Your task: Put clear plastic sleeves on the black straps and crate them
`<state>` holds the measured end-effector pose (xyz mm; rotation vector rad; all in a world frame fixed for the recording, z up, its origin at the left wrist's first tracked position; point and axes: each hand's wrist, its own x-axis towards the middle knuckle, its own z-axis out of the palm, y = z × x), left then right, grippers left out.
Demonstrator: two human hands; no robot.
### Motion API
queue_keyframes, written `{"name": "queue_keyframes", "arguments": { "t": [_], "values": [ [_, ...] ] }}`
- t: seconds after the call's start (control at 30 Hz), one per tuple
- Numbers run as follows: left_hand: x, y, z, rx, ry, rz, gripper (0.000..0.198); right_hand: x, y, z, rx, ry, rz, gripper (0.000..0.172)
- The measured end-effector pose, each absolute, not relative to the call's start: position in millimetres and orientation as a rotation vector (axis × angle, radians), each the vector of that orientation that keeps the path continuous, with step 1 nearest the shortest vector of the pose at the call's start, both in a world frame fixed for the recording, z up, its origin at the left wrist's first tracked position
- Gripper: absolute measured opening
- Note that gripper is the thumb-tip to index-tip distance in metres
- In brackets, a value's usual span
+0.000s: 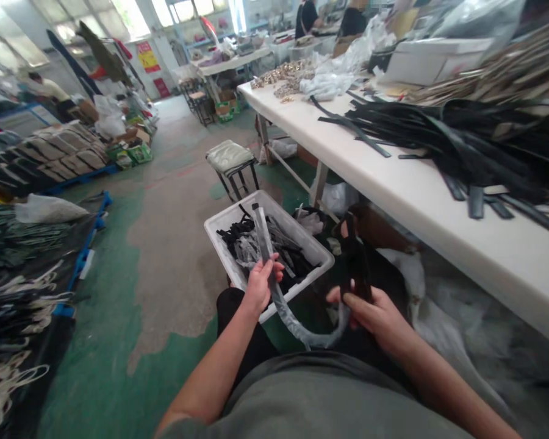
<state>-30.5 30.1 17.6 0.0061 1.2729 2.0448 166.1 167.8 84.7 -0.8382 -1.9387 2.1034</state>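
Note:
A long black strap [289,322], partly covered in clear plastic film, hangs in a U-shaped loop between my hands. My left hand [258,286] is closed round one length, whose end points up and away over the white bin. The other side of the loop is gripped by my right hand [376,312], with a dark length rising above the fingers. Against the dark background, that upper part is hard to make out. Just beyond my left hand is a white plastic bin [216,245] holding black straps [297,255] and film-wrapped pieces.
To the right runs a long white table [348,160], heaped with black straps [421,131] and small metal-coloured parts [281,76]. A padded stool [230,154] stands beyond the bin. Bundled goods lie on blue-edged pallets [85,247] at left. Other people are farther back.

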Motion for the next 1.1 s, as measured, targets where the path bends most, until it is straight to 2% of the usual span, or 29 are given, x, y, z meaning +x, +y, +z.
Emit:
{"name": "queue_keyframes", "arguments": {
  "t": [0.2, 0.5, 0.63, 0.8, 0.97, 1.1],
  "values": [
    [23, 7, 4, 0.274, 1.399, 1.661, 0.039, 128, 185, 83, -0.768, -1.555, 2.135, 0.051],
    [48, 3, 13, 0.480, 1.482, 1.404, 0.036, 122, 177, 85, -0.748, -1.564, 2.143, 0.032],
    [49, 7, 13, 0.484, 1.460, 1.434, 0.032, 127, 165, 78, -0.797, -1.603, 2.169, 0.031],
    [52, 9, 12, 0.337, 1.406, 1.560, 0.027, 138, 145, 64, -0.708, -1.557, 2.456, 0.040],
    [38, 16, 27, 0.115, 1.155, 1.814, 0.041, 140, 145, 57, -0.839, -1.645, 2.222, 0.041],
    [22, 37, 47, 0.179, 1.113, 1.852, 0.039, 135, 142, 56, -0.810, -1.796, 2.193, 0.037]
  ]
}}
